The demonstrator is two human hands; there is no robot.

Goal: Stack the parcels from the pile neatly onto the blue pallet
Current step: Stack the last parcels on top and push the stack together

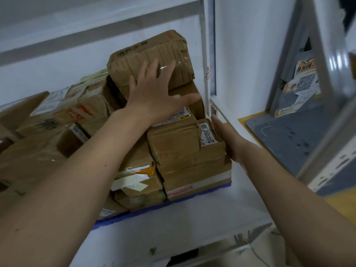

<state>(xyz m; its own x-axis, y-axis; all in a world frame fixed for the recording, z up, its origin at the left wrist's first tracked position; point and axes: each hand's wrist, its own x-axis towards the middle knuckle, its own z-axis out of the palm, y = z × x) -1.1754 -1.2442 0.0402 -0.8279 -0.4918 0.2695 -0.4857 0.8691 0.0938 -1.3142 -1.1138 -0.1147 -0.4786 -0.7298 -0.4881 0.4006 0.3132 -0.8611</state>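
On the blue pallet (192,197) we see taped brown parcels (185,147) stacked high; our left hand (154,97) spreads flat against the top parcel (150,54), our right hand (229,139), fingers straight, presses the stack's side.

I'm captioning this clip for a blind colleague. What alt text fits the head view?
Two bare arms reach toward a stack of taped brown parcels on a blue pallet: the left hand, fingers spread, lies against the tilted top parcel, while the right hand lies flat along the side of a labelled parcel. White wall behind; grey shelving at right.
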